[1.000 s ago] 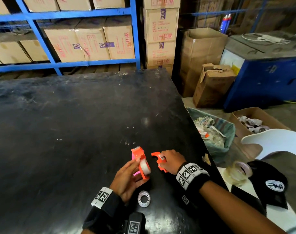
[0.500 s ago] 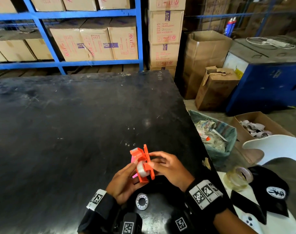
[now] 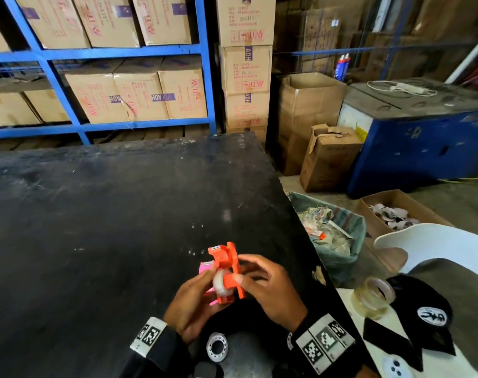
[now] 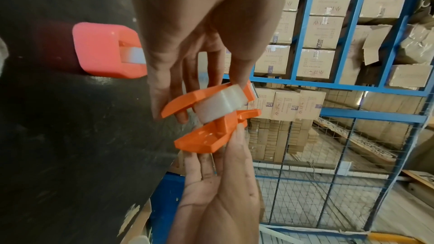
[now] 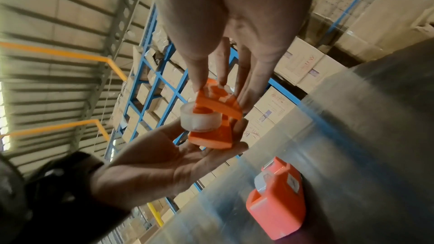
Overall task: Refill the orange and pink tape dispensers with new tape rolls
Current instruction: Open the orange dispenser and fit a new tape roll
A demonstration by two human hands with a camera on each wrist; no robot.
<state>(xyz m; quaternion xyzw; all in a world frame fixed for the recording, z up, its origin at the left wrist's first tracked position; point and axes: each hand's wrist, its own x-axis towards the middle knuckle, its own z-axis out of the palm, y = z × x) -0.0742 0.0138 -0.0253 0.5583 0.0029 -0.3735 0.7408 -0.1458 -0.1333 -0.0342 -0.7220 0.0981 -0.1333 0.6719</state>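
A: Where are we? Start with the big things.

B: The black worktop (image 3: 123, 227) carries the pink tape dispenser (image 3: 206, 267), lying just beyond the hands. An empty tape core (image 3: 217, 349) lies near the wrists.

A: And the orange one?

B: The orange tape dispenser (image 3: 228, 271) is held above the worktop, its two halves apart with the new tape roll (image 4: 220, 105) between them. The left hand (image 3: 194, 304) has its grip curled round the half carrying the roll; the right hand (image 3: 268, 290) pinches the other half (image 4: 202, 141) in its fingertips.

A: So the step?

B: Closing the orange shell over the roll, I'd judge. Next it wants the halves lined up and pressed together. The pink one seems to show tape already, though that view is blurry.
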